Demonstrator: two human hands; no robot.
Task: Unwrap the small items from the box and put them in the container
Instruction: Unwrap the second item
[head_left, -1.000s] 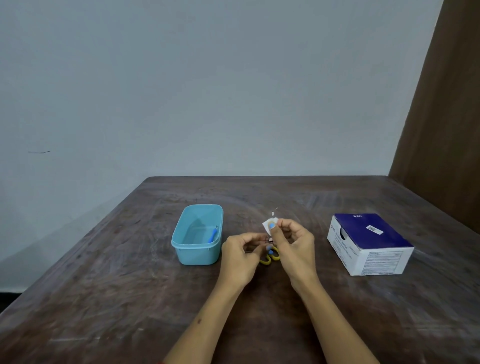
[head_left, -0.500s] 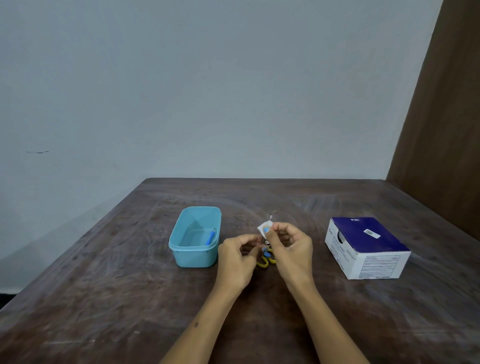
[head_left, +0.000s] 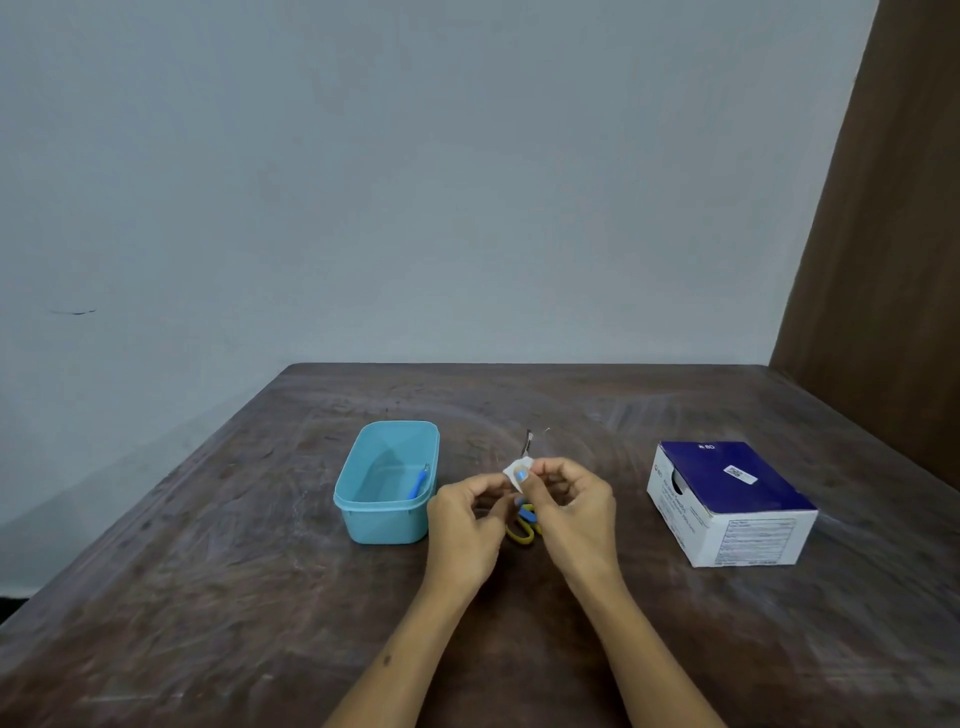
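Above the scuffed dark wooden table (head_left: 260, 597), the right hand (head_left: 571, 512) pinched a small white paper-wrapped item (head_left: 517, 472) between thumb and fingertips. The left hand (head_left: 465, 530) was curled close beside it; whether it gripped the wrapper could not be told. Yellow-handled scissors (head_left: 523, 531) lay under the hands. To the left stood the light blue rectangular plastic container (head_left: 387, 522) with one slim blue item (head_left: 418, 482) inside. The dark blue and white cardboard box (head_left: 727, 499) sat well apart on the right.
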